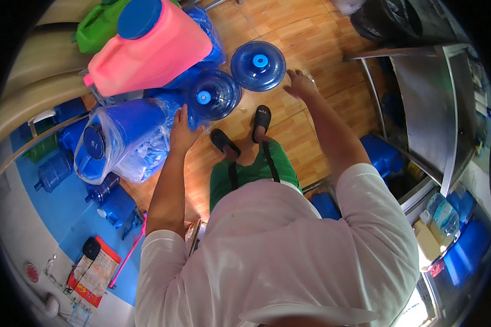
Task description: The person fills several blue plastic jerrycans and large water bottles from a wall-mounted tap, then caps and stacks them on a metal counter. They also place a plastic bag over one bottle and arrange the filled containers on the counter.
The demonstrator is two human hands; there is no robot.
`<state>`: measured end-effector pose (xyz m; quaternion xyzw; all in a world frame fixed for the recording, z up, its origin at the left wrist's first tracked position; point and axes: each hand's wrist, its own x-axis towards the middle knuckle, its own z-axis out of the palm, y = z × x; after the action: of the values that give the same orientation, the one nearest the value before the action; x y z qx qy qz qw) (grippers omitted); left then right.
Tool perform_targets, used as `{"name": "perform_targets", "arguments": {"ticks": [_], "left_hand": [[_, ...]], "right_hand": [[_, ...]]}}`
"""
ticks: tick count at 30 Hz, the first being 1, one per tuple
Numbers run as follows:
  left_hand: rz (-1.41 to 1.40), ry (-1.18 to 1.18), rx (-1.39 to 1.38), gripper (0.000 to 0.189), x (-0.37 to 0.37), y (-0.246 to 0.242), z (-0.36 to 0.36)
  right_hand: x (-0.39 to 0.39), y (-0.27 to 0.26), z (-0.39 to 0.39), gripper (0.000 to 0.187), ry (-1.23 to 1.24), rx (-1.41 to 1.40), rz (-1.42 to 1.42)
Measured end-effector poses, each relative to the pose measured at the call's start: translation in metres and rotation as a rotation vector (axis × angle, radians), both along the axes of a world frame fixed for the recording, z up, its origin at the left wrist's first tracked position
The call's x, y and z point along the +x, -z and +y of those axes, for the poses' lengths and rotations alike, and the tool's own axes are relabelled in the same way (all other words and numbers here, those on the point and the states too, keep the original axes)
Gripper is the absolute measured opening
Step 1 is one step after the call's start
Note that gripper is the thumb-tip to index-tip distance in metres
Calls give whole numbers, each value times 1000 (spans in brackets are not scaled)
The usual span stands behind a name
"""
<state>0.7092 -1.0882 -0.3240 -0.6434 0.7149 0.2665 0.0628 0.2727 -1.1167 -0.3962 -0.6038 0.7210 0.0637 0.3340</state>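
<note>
Two round blue-tinted water bottles with light blue caps stand side by side on the wood-patterned floor, seen from above. My right hand (301, 84) is just right of the farther bottle (258, 66), fingers spread and holding nothing. Below and left of the nearer bottle (215, 95), my left hand (184, 133) is spread with its palm free. Left of it lies a blue plastic jug (127, 126) with a dark lid, wrapped in clear plastic. A large pink plastic jug (151, 49) with a blue lid is at the upper left.
A green jug (96, 28) lies behind the pink one. To the right stands a metal table (427, 110) with a blue container (378, 155) under it. A black bin (386, 20) is at the upper right. More blue bottles (55, 169) line the left wall.
</note>
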Motion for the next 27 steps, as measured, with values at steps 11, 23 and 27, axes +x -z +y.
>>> {"name": "perform_targets", "arguments": {"ticks": [11,23,27], "left_hand": [[-183,-90,215,104,-55,119,-82],[-177,-10,179,64,-51,163,-96],[-144,40,139,67,-62,135,-85]], "right_hand": [[70,80,-115,77,-343,-125,86],[24,98,-52,44,38,-186,-31],[-47,52,29,56,404,-202,-76]]}}
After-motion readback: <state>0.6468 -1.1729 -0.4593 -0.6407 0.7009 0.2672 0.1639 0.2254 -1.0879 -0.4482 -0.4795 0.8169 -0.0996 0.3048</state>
